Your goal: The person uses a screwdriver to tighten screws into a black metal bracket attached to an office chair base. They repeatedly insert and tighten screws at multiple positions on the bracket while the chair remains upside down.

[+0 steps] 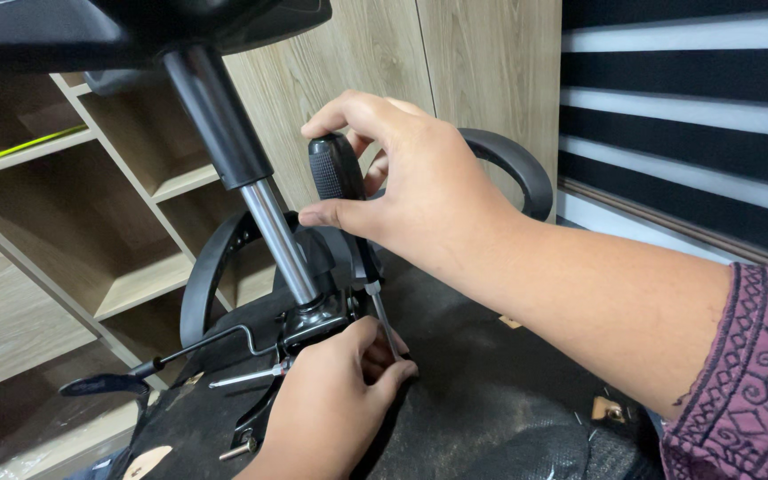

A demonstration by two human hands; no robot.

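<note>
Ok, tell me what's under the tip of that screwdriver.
The screwdriver, gripped by the right hand, points down at the chair's black seat mechanism. The left hand steadies its shaft and covers the tip, so whatever it meets is hidden.

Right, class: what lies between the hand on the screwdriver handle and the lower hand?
In the head view, the screwdriver's metal shaft runs down from the right hand on the black handle to the left hand, which steadies its tip.
</note>
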